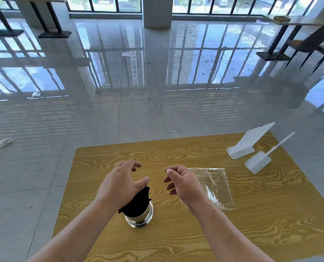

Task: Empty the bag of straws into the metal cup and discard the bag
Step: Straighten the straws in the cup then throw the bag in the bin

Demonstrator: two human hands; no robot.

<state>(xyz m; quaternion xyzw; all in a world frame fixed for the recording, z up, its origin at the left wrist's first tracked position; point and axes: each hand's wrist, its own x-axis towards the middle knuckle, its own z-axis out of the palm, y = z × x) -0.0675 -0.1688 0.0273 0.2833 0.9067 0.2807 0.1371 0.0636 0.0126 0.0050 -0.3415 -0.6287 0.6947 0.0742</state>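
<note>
So my left hand [119, 184] is hovering right over the cup [140, 217], with the fingers spread and loosely curled, not gripping anything. The black straws [138, 202] are sitting bunched in the cup and leaning up toward my left palm. My thumb is floating just above their tips and the heel of the hand is covering part of the bunch, so I honestly can't tell if skin is touching them.

My right hand [184, 184] is hanging in the air just beside the left one, fingers half curled, also holding nothing.

The bag [214, 184] is lying flat on the table [176, 242] just right of that hand. It's clear and crinkly with the wood grain showing through it, and my right wrist is hiding its near left corner. The cup is standing upright around the middle of the table, a bit toward my side, well apart from the bag.

Over at the far right corner a slanted white stand [246, 144] is sitting, and just beside it a small white block [257, 162] with a thin stick poking up and away from me. Past the table the shiny tiled floor [100, 91] is reflecting the windows, and a crumpled scrap [4, 142] is lying on it off to the left.
</note>
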